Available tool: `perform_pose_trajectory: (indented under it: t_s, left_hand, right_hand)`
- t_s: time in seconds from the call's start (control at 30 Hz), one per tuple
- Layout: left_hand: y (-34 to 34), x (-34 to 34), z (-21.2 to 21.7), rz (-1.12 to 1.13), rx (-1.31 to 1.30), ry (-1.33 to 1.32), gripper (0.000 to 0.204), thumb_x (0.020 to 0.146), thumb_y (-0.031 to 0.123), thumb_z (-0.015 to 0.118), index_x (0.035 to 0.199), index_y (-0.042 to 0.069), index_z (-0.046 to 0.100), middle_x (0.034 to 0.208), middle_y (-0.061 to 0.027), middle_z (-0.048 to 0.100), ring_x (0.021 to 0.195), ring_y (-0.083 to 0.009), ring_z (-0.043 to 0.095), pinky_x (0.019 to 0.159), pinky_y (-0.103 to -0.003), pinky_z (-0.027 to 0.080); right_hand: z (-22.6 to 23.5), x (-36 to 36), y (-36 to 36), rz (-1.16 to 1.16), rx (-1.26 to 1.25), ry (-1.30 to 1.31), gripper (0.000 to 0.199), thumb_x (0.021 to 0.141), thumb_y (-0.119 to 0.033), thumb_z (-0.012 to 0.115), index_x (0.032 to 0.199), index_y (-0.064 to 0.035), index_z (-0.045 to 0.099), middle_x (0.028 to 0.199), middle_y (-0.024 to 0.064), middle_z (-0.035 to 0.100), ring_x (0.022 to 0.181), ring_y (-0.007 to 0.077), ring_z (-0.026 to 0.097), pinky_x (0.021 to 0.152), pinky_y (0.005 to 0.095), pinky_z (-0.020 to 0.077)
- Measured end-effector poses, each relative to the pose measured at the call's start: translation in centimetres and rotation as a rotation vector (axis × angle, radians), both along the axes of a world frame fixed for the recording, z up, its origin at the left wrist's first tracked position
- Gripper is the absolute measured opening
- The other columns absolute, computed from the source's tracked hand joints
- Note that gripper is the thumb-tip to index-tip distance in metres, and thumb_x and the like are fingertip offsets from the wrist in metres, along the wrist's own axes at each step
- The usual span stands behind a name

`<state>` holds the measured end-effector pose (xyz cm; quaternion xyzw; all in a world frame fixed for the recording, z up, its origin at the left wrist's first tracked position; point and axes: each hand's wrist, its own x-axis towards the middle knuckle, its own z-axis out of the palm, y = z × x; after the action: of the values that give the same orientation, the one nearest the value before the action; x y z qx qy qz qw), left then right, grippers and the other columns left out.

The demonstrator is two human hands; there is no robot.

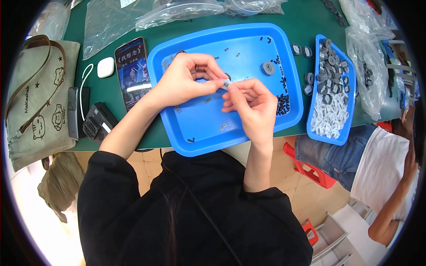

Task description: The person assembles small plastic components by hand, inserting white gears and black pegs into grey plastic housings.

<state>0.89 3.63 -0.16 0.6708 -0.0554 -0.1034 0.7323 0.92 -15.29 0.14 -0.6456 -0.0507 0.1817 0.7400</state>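
Observation:
Over a large blue tray (pixel 248 37), my left hand (pixel 184 80) and my right hand (pixel 250 104) meet fingertip to fingertip. Both pinch one small pale part (pixel 227 82) between them. A grey ring-shaped part (pixel 268 68) lies in the tray beyond my right hand. Small black pieces (pixel 282 103) are heaped by the tray's right wall, and a few tiny bits are scattered on its floor.
A narrow blue tray (pixel 344 137) to the right holds grey ring parts and white pieces. Left of the big tray lie a lit phone (pixel 132 71), a white earbud case (pixel 105 67), a black device (pixel 98 122) and a cloth bag (pixel 37 97). Plastic bags (pixel 177 13) line the back. Another person (pixel 377 164) sits at right.

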Motion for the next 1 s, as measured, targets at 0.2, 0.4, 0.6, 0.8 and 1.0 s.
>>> perform_pose_trajectory:
  t_s: [0.2,0.4,0.6,0.8,1.0]
  left_hand:
    - [0.1,0.0,0.2,-0.044,-0.079,0.058,0.009,0.08,0.0,0.067,0.089,-0.002,0.064,0.09,-0.0066,0.065,0.087,-0.0097,0.061,0.081,-0.024,0.049]
    - [-0.9,0.0,0.1,0.068,0.184,-0.18,0.023,0.076,0.01,0.073,0.098,0.005,0.068,0.09,-0.0061,0.067,0.086,-0.0156,0.062,0.08,-0.03,0.05]
    - [-1.0,-0.3,-0.2,0.086,0.906,-0.629,0.044,0.066,0.017,0.077,0.108,0.012,0.064,0.104,-0.0054,0.06,0.103,-0.0261,0.051,0.093,-0.038,0.04]
    - [-0.8,-0.3,-0.6,0.036,0.832,-0.551,0.037,0.071,0.012,0.074,0.106,0.011,0.063,0.102,-0.0069,0.058,0.101,-0.0259,0.053,0.09,-0.037,0.042]
    - [-1.2,-0.2,-0.3,0.131,0.595,-0.517,0.036,0.07,0.003,0.073,0.104,0.007,0.063,0.101,-0.0079,0.058,0.09,-0.0215,0.06,0.081,-0.031,0.051]
  right_hand:
    - [0.4,0.3,0.1,0.025,0.113,0.102,0.015,0.087,-0.005,0.062,0.099,0.0045,0.061,0.084,0.0109,0.066,0.075,0.0122,0.064,0.06,0.0246,0.0551]
    - [-0.3,0.2,0.4,-0.135,-0.031,-0.111,0.013,0.09,-0.006,0.059,0.099,0.0039,0.059,0.086,0.0093,0.064,0.076,0.0118,0.063,0.061,0.0239,0.0552]
    - [-0.8,0.4,0.3,-0.281,0.009,-0.177,0.012,0.092,-0.007,0.057,0.1,0.0031,0.057,0.087,0.0097,0.062,0.077,0.0124,0.062,0.065,0.0274,0.0574]
    - [-1.2,0.6,0.2,-0.236,-0.036,-0.138,0.015,0.093,-0.008,0.054,0.101,0.004,0.056,0.082,0.0088,0.064,0.074,0.0105,0.062,0.068,0.0238,0.0529]
    - [-1.0,0.5,0.2,-0.194,0.046,-0.102,0.014,0.094,-0.008,0.051,0.104,0.0021,0.052,0.082,0.0091,0.065,0.073,0.0098,0.062,0.067,0.0235,0.051]
